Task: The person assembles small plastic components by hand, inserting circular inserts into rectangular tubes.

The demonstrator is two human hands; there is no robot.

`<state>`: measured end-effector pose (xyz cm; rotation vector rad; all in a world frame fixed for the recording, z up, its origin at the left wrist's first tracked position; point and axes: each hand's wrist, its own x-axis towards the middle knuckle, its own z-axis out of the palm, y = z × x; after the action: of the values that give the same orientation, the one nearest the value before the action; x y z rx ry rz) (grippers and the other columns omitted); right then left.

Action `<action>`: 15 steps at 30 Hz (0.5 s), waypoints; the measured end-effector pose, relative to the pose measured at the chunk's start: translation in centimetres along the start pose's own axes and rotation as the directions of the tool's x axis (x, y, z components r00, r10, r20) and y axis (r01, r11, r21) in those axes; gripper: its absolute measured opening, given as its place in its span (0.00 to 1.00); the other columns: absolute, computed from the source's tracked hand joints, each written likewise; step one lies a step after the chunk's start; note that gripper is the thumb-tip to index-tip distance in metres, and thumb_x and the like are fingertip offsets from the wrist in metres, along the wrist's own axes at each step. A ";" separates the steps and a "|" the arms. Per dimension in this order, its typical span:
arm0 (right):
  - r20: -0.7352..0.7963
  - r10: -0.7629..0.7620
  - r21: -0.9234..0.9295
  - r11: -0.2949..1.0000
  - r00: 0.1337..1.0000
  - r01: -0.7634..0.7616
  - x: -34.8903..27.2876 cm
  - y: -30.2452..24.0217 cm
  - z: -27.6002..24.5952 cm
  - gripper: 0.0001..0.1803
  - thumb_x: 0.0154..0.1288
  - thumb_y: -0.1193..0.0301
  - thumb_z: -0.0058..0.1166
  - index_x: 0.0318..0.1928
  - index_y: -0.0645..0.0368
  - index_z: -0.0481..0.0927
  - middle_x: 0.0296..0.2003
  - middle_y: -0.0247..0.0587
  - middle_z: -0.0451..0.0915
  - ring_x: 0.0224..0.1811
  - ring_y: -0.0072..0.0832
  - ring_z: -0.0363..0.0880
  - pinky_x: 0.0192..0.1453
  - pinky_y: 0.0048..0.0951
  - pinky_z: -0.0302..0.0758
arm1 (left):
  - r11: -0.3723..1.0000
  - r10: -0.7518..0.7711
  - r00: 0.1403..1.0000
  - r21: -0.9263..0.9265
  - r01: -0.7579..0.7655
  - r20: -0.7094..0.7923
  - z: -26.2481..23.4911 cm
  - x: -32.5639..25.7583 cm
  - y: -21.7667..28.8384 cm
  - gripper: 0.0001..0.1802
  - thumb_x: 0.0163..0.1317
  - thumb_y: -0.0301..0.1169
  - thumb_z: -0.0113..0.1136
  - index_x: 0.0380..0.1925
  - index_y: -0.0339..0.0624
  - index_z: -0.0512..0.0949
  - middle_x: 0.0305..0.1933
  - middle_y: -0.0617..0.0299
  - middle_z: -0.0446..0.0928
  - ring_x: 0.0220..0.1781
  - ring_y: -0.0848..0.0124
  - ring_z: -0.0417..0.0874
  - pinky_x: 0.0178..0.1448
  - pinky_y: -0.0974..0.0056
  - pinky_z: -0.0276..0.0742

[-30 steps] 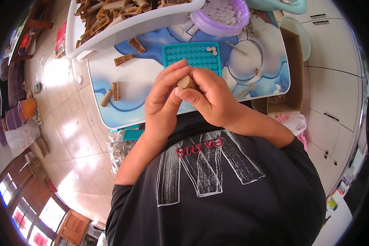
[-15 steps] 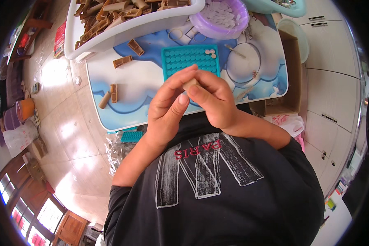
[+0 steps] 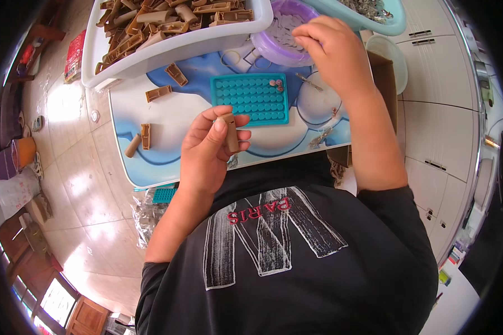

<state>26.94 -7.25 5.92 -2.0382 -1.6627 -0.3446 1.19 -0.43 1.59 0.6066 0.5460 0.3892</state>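
We see a matt tan plastic piece (image 3: pixel 231 133) in the left hand (image 3: pixel 207 153), above a glossy printed tabletop (image 3: pixel 167 123). The teal grid tray (image 3: pixel 250 99) and purple bowl (image 3: pixel 274 42) look like smooth plastic. The white tub (image 3: pixel 173 47) is shiny plastic; the floor tiles (image 3: pixel 72 167) gleam.

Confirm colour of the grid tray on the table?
Teal, with rows of round pockets: the grid tray shows best in the head view, beyond the left hand.

The left hand (image 3: pixel 207 151) pinches a tan piece (image 3: pixel 231 133) near the teal tray (image 3: pixel 251 98). Far right, the right hand (image 3: pixel 332 47) reaches over the purple bowl (image 3: pixel 274 39) of discs.
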 end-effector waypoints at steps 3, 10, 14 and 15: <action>0.177 0.035 -0.094 0.995 0.984 -0.018 1.7 0.0 0.1 0.05 0.54 0.71 0.56 0.32 0.56 0.81 0.31 0.36 0.78 0.38 0.36 0.74 0.42 0.36 0.72 | 0.999 -0.048 0.998 -0.007 0.048 -0.037 0.1 0.4 -0.1 0.18 0.67 0.35 0.51 0.53 0.37 0.68 0.44 0.49 0.76 0.37 0.68 0.80 0.42 0.65 0.80; 0.382 0.032 -0.261 0.962 0.924 0.075 2.7 0.8 1.2 0.05 0.55 0.70 0.55 0.32 0.56 0.80 0.31 0.38 0.79 0.37 0.39 0.75 0.39 0.38 0.72 | 0.998 -0.057 0.995 0.001 0.057 -0.079 0.3 0.2 0.2 0.21 0.68 0.37 0.49 0.56 0.34 0.66 0.43 0.50 0.76 0.36 0.69 0.79 0.41 0.67 0.79; 0.219 0.225 -0.184 0.965 0.949 -0.186 2.7 0.1 0.9 0.05 0.58 0.71 0.54 0.32 0.58 0.79 0.32 0.40 0.80 0.35 0.41 0.77 0.38 0.37 0.73 | 0.997 -0.076 0.996 -0.030 0.075 -0.038 0.1 0.4 0.2 0.23 0.69 0.38 0.46 0.56 0.32 0.64 0.44 0.51 0.75 0.36 0.70 0.78 0.41 0.68 0.78; 0.133 0.220 -0.067 0.975 0.966 -0.213 2.6 0.0 0.7 0.05 0.59 0.71 0.53 0.33 0.59 0.79 0.32 0.41 0.80 0.33 0.40 0.78 0.38 0.34 0.74 | 0.994 -0.090 0.996 -0.058 0.089 -0.012 0.0 0.4 0.2 0.23 0.69 0.38 0.45 0.56 0.32 0.64 0.44 0.51 0.75 0.37 0.70 0.78 0.41 0.68 0.77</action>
<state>27.46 -4.71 6.55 -2.3037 -1.5022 -0.1745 1.41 -0.07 1.60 0.5220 0.5716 0.3239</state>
